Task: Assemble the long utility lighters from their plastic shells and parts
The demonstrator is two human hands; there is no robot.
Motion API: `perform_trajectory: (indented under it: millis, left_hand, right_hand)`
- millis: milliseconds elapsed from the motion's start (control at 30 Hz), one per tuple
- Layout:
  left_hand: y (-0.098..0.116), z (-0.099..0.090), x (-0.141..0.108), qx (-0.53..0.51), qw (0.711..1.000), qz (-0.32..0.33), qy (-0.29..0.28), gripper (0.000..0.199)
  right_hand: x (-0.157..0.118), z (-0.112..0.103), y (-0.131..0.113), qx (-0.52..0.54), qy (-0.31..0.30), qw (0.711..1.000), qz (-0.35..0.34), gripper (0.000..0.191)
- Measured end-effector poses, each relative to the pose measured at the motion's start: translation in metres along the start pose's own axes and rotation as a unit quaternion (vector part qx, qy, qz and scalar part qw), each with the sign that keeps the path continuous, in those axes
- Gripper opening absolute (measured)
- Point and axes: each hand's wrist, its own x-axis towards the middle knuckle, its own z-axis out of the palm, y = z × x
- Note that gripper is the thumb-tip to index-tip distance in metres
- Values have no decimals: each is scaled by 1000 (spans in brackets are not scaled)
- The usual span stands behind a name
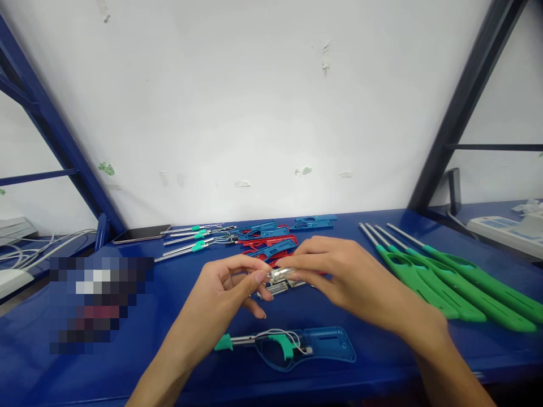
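left hand (237, 282) and right hand (339, 277) pinch a small clear part (279, 275) between fingertips; below, the blue shell (333, 346) lies open, trigger (287, 346) in, seemingly awaiting it; four green lighters (452, 280) look finished.

The left forearm (172, 353) slants up from the lower left toward the small transparent part (279, 275), and the left hand (231, 282) pinches that part's left end between thumb and index finger, its other fingers loosely bent below it. The right forearm (452, 362) rises from the lower right, its wrist (418, 325) bent, and the right hand (339, 271), back upward, grips the part's right end with its fingertips.
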Motion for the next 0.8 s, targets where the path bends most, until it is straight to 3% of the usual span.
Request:
perform_trajectory:
  millis: [233, 500, 800]
  left_hand:
    - [-13, 2, 2, -38, 998, 33, 42, 33]
    - [-10, 6, 1, -54, 996, 34, 63, 42]
    - [-13, 6, -6, -62, 993, 46, 94, 51]
  right_hand:
    - [1, 1, 0, 9, 10, 1000, 0, 26]
    - [1, 2, -1, 13, 8, 1000, 1, 27]
    - [3, 12, -13, -99, 5, 994, -37, 33]
